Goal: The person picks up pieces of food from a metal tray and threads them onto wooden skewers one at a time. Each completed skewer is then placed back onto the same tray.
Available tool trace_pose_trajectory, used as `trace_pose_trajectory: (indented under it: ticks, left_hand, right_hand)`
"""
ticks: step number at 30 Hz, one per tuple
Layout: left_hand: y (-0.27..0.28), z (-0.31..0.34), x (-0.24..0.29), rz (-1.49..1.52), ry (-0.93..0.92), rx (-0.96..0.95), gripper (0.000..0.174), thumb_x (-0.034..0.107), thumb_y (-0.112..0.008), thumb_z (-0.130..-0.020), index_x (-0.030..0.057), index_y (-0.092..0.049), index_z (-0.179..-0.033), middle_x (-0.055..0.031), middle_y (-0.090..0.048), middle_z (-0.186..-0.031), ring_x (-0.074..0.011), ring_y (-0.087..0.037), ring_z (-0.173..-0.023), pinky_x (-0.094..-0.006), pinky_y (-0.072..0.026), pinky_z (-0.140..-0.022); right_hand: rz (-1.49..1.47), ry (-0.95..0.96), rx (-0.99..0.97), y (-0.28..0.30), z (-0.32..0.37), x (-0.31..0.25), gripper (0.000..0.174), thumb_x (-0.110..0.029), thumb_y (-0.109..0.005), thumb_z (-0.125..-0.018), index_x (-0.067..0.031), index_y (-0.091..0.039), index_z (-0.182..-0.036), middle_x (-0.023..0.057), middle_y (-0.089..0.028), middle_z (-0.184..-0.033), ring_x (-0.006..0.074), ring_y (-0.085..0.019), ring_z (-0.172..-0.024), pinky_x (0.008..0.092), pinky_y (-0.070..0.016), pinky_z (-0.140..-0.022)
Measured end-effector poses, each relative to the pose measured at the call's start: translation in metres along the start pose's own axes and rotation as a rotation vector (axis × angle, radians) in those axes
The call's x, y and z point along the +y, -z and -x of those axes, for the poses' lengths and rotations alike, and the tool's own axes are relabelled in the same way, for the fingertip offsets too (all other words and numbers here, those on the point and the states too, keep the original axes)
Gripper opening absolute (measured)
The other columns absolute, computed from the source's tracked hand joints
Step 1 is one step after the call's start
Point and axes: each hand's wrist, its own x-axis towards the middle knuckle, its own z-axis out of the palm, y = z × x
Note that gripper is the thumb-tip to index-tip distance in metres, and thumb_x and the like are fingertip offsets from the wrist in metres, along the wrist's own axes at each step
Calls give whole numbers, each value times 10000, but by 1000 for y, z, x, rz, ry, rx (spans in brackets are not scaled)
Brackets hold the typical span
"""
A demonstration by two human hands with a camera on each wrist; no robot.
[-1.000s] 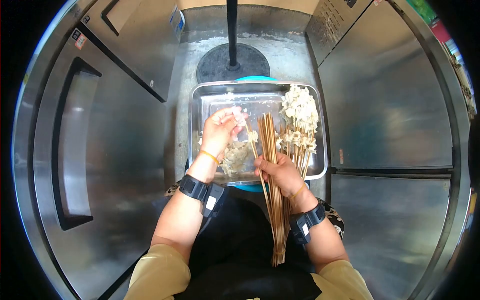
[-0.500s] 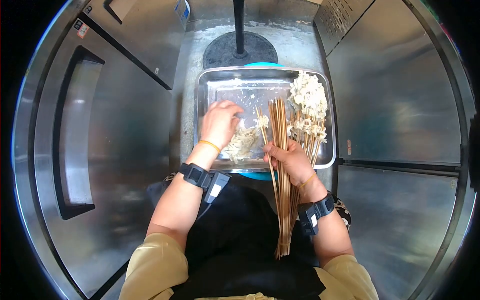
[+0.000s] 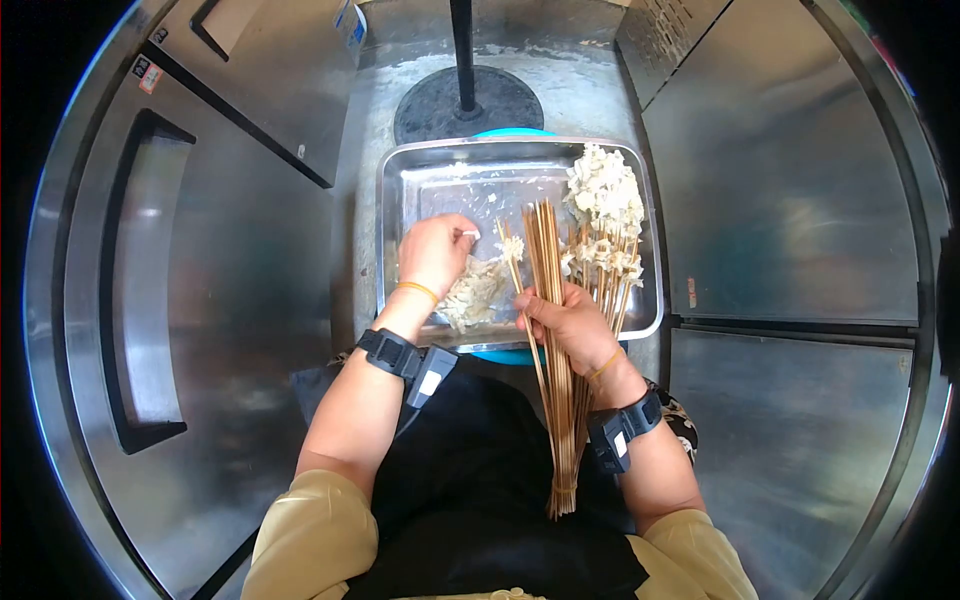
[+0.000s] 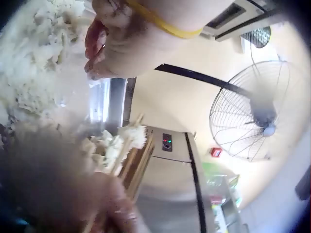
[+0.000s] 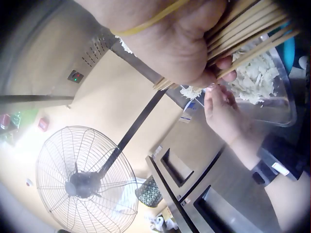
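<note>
In the head view my left hand [image 3: 432,255] is over the left half of the metal tray [image 3: 388,200], pinching a small white food piece [image 3: 472,234] at its fingertips. Just below it lies a loose heap of pale, thin food pieces [image 3: 472,295]. My right hand [image 3: 572,325] grips a thick bundle of bamboo skewers [image 3: 548,260], points away from me. Set apart at its thumb is a thin skewer [image 3: 530,330] with pale pieces [image 3: 511,248] threaded near the tip. The right wrist view shows the skewers [image 5: 248,34] running through the right hand [image 5: 170,43].
Loaded skewers with pale pieces [image 3: 606,195] lie along the tray's right side. The tray sits over a blue-green container [image 3: 515,132]. Beyond it stands a black pole on a round base [image 3: 420,110]. Steel cabinets [image 3: 250,270] flank both sides; a fan [image 4: 250,111] appears in the wrist views.
My left hand has left the thin skewer's tip and moved left and down to the loose heap, its fingers now closed on a small piece. The right hand keeps its grip on the skewers.
</note>
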Motion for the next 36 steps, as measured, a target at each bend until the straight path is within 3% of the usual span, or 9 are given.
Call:
trace_pose_trajectory:
  ticks: [2,5,15,30,33,36]
  left_hand:
    - [-6,-11,-18,512,63,-35,102,70,-604,-813,51,-656,-898,-78,-662,-842,-137,-604,-694,-271,-496,-667]
    - [7,-10,-4,1036,218,-165,106,70,-592,-847,21,-643,-926,-53,-654,-844,-70,-573,-728,-200,-470,-657]
    - [12,-7,9,945,99,-127,193,19,-537,-863,1,-620,-1037,-64,-656,-891,-81,-588,-737,-212,-492,-685]
    - [20,4,30,600,-60,35,173,-15,-569,-818,29,-670,-951,-61,-675,-785,-72,-592,-664,-212,-487,-626]
    - [19,6,33,536,-91,41,171,7,-584,-833,39,-672,-975,-25,-667,-809,-49,-560,-661,-207,-489,-636]
    - [15,6,30,633,-79,11,162,21,-596,-831,34,-673,-973,-23,-665,-803,-52,-557,-665,-210,-492,-638]
  right_hand:
    - [2,1,-4,1,0,1,109,-138,-639,-829,-57,-569,-849,24,-601,-670,60,-501,-540,183,-400,-514]
    - [4,-11,-7,0,-1,2,110,-138,-639,-830,-53,-572,-852,28,-603,-672,61,-505,-542,184,-404,-517]
    - [11,-14,-22,-6,-3,2,116,-154,-644,-833,-60,-576,-842,24,-608,-663,58,-504,-528,178,-404,-503]
    - [10,-20,-36,-4,-5,4,111,-147,-630,-842,-50,-577,-851,35,-608,-676,65,-512,-538,184,-412,-512]
    - [20,-18,-40,-4,-5,2,117,-151,-627,-844,-45,-579,-855,38,-607,-679,67,-511,-533,186,-411,-506]
    - [14,-16,-38,-3,-3,1,119,-152,-622,-846,-41,-582,-854,39,-606,-679,68,-509,-528,187,-409,-500]
